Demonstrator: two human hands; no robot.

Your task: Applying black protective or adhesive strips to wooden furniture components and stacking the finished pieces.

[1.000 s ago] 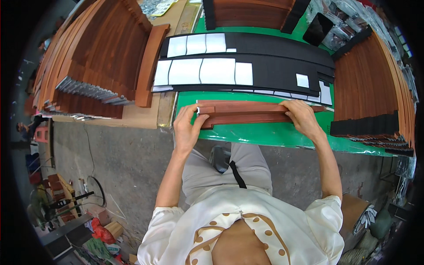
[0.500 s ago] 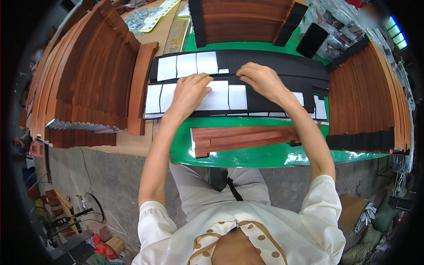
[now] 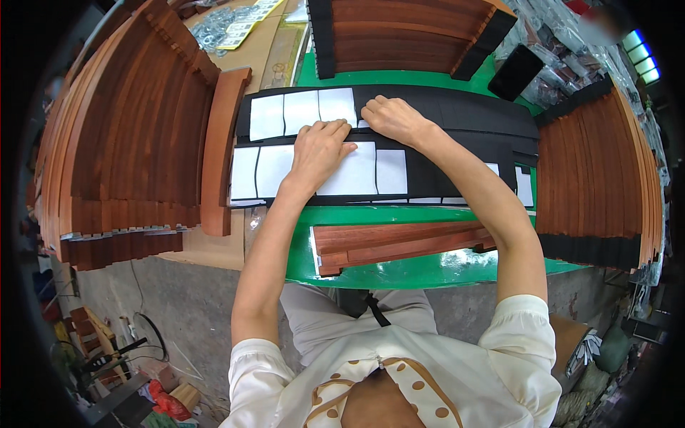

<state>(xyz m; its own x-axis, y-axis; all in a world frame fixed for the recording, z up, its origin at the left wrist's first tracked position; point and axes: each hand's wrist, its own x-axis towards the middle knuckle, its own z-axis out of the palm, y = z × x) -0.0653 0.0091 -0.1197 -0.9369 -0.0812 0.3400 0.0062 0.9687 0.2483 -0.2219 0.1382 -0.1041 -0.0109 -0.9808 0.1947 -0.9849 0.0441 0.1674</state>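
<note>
Two rows of flat black strips lie across the green tabletop, bearing white rectangular pieces like backing paper. My left hand [image 3: 320, 153] rests over the gap between the rows, its fingers stretched on the edge of the far black strips [image 3: 457, 107] and its thumb apart, above the near row's white pieces [image 3: 349, 167]. Just to its right, my right hand [image 3: 394, 118] has curled fingers pressed together at a small white piece beside the far row's white pieces [image 3: 300, 112]. Whatever those fingertips pinch is hidden. Nearer me lies a reddish-brown wooden piece [image 3: 399, 242].
Stacked brown wooden boards stand on the left [image 3: 143, 135], at the back [image 3: 399, 39] and on the right [image 3: 592, 164]. A single board [image 3: 225, 153] borders the strips. A black phone [image 3: 515, 72] leans near plastic-wrapped parts [image 3: 553, 57]. Metal pieces [image 3: 221, 28] lie at the back left.
My right hand has moved left, closer to my left hand, and its fingers have curled in. My left hand stays over the gap. The whole view has shifted slightly.
</note>
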